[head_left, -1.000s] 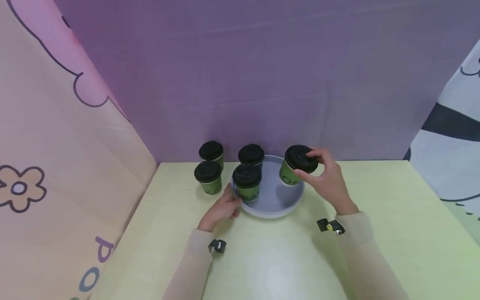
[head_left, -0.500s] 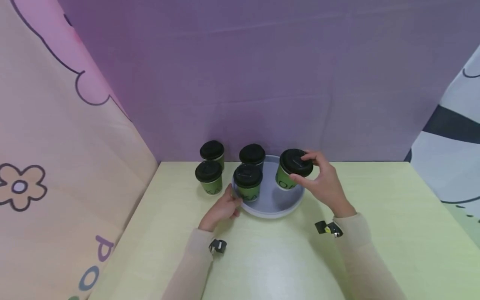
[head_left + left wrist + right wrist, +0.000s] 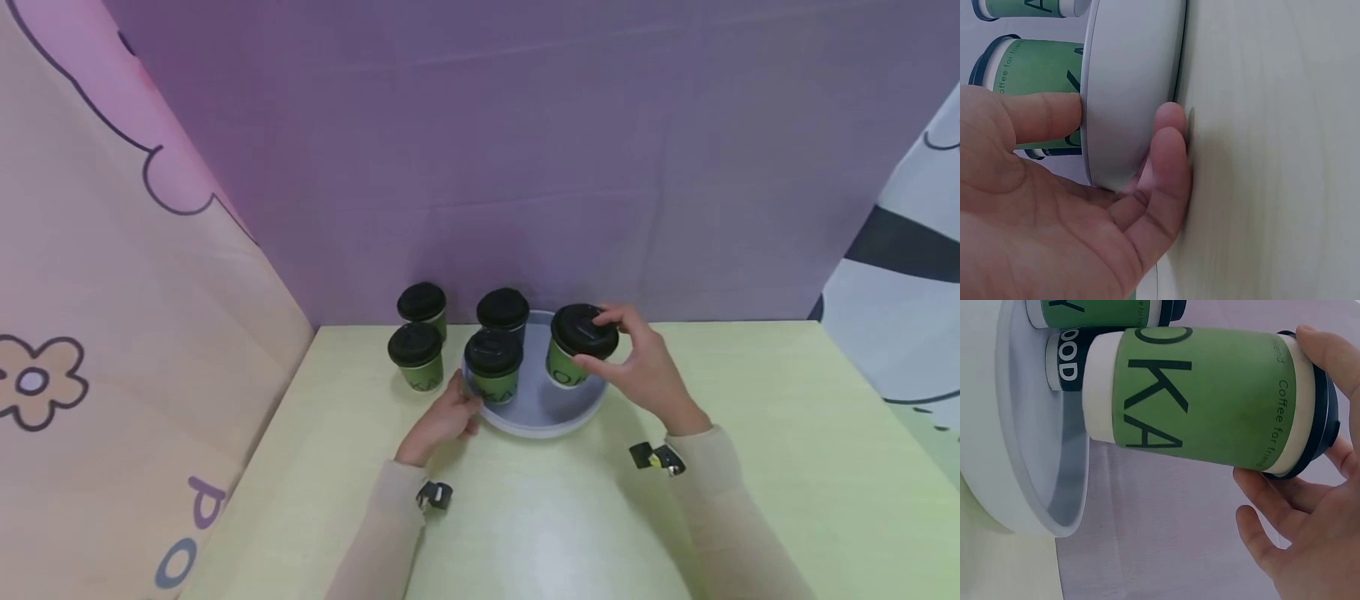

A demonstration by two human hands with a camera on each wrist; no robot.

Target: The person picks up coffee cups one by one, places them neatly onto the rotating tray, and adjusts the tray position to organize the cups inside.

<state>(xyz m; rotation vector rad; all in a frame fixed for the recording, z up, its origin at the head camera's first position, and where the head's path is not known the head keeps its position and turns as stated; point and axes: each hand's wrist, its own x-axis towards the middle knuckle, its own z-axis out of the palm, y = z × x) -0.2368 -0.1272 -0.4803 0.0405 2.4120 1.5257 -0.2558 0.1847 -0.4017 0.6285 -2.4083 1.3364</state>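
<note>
My right hand [image 3: 648, 367] holds a paper coffee cup [image 3: 566, 368] near its black lid, thumb on one side and fingers on the other. The cup has a green sleeve with dark letters; in the right wrist view its white base is close over the round grey tray [image 3: 975, 437]. At the tray's left side my left hand [image 3: 442, 421] grips the edge, thumb at the rim and fingers curled against the underside of the wall [image 3: 1135, 75]. Two lidded cups stand on the tray: a green one [image 3: 495, 387] in front, a darker one [image 3: 504, 308] behind.
Left of the tray, two more lidded green cups stand on the pale table [image 3: 562, 517], one in front [image 3: 423, 375] and one behind [image 3: 422, 302]. A purple cloth wall [image 3: 480, 167] rises at the table's back edge. Printed cloth [image 3: 135, 333] hangs at the left.
My right hand has brought its cup slightly left and down over the tray's right part. The left hand keeps its grip on the tray, and the other cups stay put.
</note>
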